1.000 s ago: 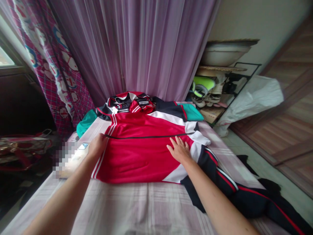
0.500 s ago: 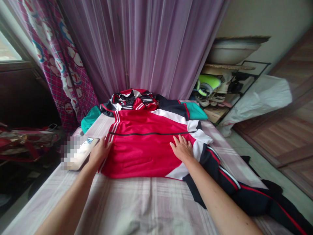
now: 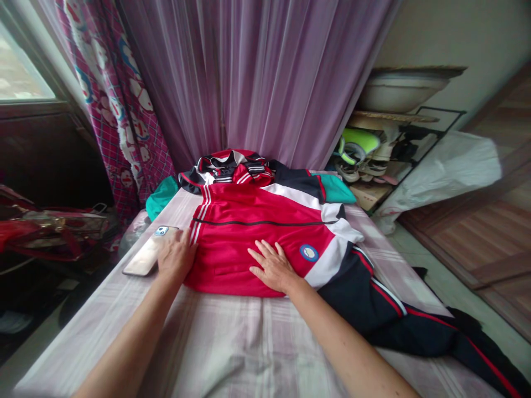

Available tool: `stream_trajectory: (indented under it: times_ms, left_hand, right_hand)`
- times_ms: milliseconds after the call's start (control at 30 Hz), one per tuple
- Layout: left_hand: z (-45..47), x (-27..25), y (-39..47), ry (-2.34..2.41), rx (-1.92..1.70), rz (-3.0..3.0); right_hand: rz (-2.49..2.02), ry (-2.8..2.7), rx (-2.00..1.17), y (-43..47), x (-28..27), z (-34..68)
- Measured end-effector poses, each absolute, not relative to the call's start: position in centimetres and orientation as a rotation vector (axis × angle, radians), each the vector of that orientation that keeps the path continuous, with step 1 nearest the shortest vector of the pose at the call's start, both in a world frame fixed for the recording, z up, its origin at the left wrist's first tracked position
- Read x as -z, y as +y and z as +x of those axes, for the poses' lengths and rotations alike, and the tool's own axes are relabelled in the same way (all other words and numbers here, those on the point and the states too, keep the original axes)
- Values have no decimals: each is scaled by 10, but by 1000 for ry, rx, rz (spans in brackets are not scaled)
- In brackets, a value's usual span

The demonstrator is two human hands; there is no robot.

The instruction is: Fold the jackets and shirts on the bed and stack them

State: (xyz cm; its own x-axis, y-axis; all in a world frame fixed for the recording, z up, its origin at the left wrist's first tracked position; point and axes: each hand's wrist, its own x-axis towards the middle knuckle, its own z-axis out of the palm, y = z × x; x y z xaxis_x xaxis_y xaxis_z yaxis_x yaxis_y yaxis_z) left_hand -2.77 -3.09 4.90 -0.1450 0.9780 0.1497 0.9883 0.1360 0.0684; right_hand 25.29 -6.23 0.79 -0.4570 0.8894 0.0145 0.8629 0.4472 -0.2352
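- Head view: a red zip-up tracksuit jacket (image 3: pixel 249 235) is spread mid-scene on checked cloth (image 3: pixel 224 337).
- Its near panel is touched by the right hand (image 3: pixel 274 270), fingers spread, left of a round badge (image 3: pixel 309 253).
- Its left hem is touched by the left hand (image 3: pixel 176 257), beside a smartphone (image 3: pixel 145 257); whether fabric is pinched cannot be told.

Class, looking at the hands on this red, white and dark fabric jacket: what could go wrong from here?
The pale rectangular smartphone lies beside the left hand, near the pale checked cloth's left edge; a sideways sweep might knock it off.

The dark sleeve striped red and white runs out of view at lower right; a snag might pull the jacket askew.
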Motion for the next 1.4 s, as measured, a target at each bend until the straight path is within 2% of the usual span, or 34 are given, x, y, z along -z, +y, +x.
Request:
stream_trajectory:
  times_ms: [100, 233, 400, 600, 900, 1100, 1400]
  left_hand:
    - [-8, -40, -40, -2083, 315, -2220]
    - [16, -20, -49, -1901, 255, -2538]
    - [20, -10, -51, -1914, 180, -2531]
    - [18, -8, -52, -1912, 266, -2532]
    - [-1, -14, -25, -1907, 456, -2506]
    - [-1, -7, -2, -2035, 275, -2472]
    - [-4, 2, -1, -1916, 322, -2587]
  right_hand:
    - [-1563, -2558, -271, -62, -8, 254]
    - [-1577, -2576, -286, -63, -12, 254]
    - [-1582, -2439, -160, -67, -21, 245]
    - [-1565, -2540, -355, -72, -12, 235]
    - [-1582, -2491, -318, -76, -7, 236]
    - [-1697, -2388, -302, -87, -5, 239]
    - [-1733, -2359, -243, -94, -3, 240]
